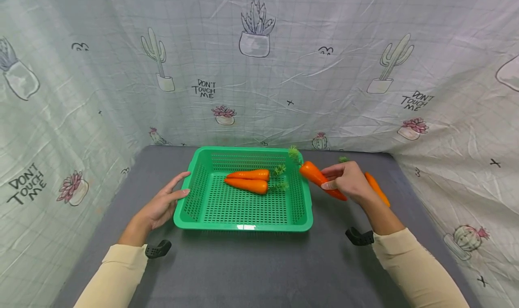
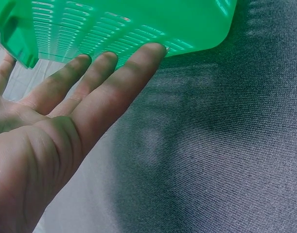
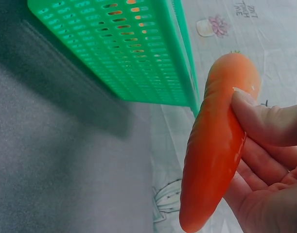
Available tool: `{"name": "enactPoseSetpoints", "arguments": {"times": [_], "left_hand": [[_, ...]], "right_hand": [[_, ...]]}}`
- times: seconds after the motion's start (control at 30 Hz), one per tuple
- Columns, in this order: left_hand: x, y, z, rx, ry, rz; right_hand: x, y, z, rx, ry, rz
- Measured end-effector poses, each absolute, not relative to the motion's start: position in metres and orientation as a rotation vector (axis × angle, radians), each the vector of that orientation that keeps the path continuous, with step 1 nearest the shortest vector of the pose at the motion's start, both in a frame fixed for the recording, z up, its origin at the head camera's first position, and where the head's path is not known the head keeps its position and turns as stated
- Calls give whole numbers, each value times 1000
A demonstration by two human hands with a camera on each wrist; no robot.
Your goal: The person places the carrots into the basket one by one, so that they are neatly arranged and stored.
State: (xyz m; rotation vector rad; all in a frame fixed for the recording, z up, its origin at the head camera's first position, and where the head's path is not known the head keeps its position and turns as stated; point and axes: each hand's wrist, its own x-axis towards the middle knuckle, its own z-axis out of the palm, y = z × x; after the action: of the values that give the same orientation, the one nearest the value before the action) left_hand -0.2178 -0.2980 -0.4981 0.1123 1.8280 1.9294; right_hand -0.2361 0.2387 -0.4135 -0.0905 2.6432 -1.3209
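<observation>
Cream sleeves (image 1: 417,267) slanted inward; spread-fingered left hand (image 1: 159,206) touched perforated green plastic basket (image 1: 211,225); right hand (image 1: 349,180) pinched tapered orange carrot (image 1: 313,173).

left hand (image 1: 161,205): bare | right hand (image 1: 350,180): bare | pale cream-yellow fabric left sleeve (image 1: 115,274): head view 8 o'clock | pale cream-yellow fabric right sleeve (image 1: 417,272): 4 o'clock | curved black perforated left wrist strap (image 1: 158,250): cuff's 3 o'clock | curved black right wrist strap (image 1: 359,237): cuff's 9 o'clock
</observation>
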Motion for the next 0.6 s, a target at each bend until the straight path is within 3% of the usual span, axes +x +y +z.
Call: {"name": "enactPoseSetpoints", "arguments": {"times": [0.6], "left_hand": [[-219,-299,-499,127,1815,1937]], "right_hand": [[-238,227,-409,-92,2605,-1298]]}}
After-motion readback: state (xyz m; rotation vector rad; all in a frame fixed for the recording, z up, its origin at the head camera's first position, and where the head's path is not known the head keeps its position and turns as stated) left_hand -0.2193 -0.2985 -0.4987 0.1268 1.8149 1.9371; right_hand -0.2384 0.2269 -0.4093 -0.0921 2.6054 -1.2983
